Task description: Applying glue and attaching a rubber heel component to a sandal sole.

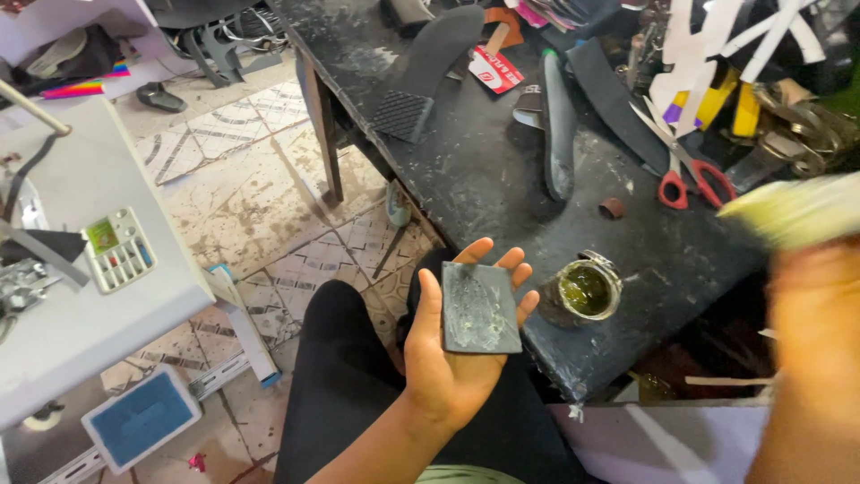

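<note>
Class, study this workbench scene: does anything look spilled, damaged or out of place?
The dark workbench is heavily smeared with pale dried residue. An open glue tin stands near its front edge. The dark rectangular piece on the left hand is streaked with glue.

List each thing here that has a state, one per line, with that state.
Left hand: open, palm up, carrying the black slab.
Black slab: flat on the palm, top smeared with whitish glue.
Right hand: blurred; grip cannot be told.
Glue tin: open, upright on the bench, yellow-green glue inside.
Scissors: lying flat, blades shut.
</note>
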